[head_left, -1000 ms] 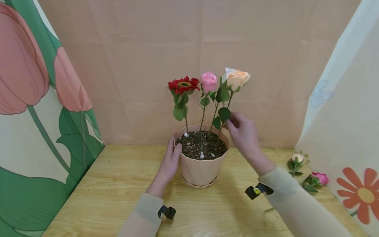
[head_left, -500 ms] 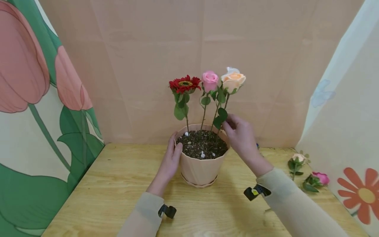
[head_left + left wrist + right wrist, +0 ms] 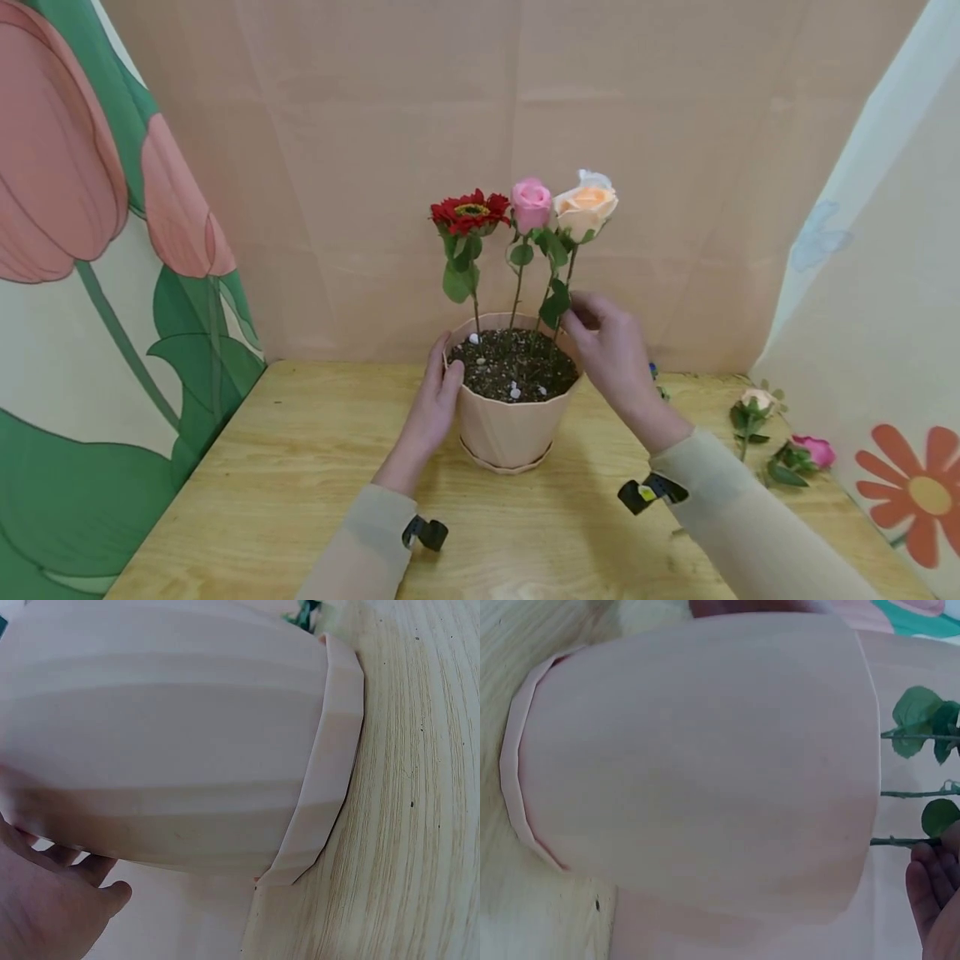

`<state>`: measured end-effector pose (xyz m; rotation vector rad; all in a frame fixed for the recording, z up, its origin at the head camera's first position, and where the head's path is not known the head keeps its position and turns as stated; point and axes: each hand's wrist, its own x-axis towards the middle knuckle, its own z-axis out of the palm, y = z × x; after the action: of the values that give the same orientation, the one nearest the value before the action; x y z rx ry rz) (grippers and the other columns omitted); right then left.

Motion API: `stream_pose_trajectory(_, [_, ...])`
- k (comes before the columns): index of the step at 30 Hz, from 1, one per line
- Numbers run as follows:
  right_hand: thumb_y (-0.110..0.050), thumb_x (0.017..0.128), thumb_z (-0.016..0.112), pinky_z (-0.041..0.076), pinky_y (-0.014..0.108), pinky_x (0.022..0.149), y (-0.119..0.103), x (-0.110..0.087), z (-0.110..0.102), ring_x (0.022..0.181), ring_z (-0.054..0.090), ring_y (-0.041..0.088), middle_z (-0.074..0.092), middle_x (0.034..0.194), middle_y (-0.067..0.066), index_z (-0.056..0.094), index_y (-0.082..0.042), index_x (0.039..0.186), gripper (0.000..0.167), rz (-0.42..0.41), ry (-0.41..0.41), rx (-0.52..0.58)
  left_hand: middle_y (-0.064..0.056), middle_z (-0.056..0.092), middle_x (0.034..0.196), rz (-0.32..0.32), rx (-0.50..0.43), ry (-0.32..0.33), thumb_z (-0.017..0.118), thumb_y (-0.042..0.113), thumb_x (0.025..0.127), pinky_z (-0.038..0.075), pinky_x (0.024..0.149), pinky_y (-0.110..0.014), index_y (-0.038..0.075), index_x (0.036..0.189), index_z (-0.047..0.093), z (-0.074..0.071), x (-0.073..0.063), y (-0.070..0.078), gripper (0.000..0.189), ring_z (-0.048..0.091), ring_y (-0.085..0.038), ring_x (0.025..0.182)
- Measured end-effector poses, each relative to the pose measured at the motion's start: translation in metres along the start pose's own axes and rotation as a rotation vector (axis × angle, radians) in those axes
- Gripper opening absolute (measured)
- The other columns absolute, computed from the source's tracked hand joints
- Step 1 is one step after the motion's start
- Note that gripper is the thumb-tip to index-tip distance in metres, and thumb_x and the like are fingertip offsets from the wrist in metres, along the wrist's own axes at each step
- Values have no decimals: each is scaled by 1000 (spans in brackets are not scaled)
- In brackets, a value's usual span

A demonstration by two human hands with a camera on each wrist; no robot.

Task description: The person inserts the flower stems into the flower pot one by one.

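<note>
A pale pink flower pot (image 3: 512, 429) filled with dark soil (image 3: 517, 371) stands on its saucer. My left hand (image 3: 433, 404) grips the pot's left rim, the thumb over the edge; its fingers lie along the outer wall in the left wrist view. At the right side, my right hand (image 3: 618, 350) pinches the stem of a peach rose (image 3: 585, 212) low down, near a leaf. That stem stands in the soil. A white rose (image 3: 596, 178) is partly hidden behind it. A pink rose (image 3: 532, 205) and a red daisy-like flower (image 3: 471, 212) stand upright to the left.
On the wooden table (image 3: 300, 467), a pale rose (image 3: 756, 402) and a magenta rose (image 3: 813, 452) lie at the right. Something small and blue (image 3: 653, 370) shows behind my right wrist. A pinkish cloth backdrop (image 3: 375, 167) hangs close behind the pot.
The peach rose has tilted left toward the pink rose, with my right hand shifting slightly left on its stem. My left hand stays on the pot.
</note>
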<state>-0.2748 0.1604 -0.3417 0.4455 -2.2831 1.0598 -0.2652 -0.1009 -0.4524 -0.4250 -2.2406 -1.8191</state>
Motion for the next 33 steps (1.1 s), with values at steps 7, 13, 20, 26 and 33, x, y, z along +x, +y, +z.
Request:
stream_pose_trajectory(7, [-14,110,70,52,20,72,6,-5,4,92,72,22,79,107,10,79,-5,119,16,62,13,54,-10,20,182,14,-13,7,39,34,122,19,133,-56,17,178,19,1,2,-3,62,18,-33,166])
stream_pose_trajectory(13, [-10,108,72,52,20,74,15,-10,4,93,73,26,79,108,14,75,-4,132,25,97,-5,52,-9,19,183,13,-7,-1,38,37,122,20,133,-57,18,178,17,1,1,-2,62,18,-34,167])
stream_pose_trajectory(20, [-22,112,70,53,32,67,24,-19,7,80,69,21,81,99,10,81,-5,118,22,79,-102,-33,-11,20,182,1,-12,5,39,33,122,19,133,-57,17,178,18,0,0,-3,62,18,-35,166])
stream_pose_trajectory(26, [-19,113,68,49,34,60,28,-22,9,69,62,21,79,93,11,81,-5,113,19,-4,-70,-77,-11,22,182,16,-3,14,40,34,122,18,133,-56,15,177,19,1,1,-5,63,19,-34,166])
stream_pose_trajectory(33, [-16,112,68,46,31,55,30,-23,9,61,57,19,75,82,9,81,-6,110,17,-52,-61,-93,-11,22,182,28,-3,17,39,33,122,18,133,-56,16,177,19,0,3,-6,62,19,-35,166])
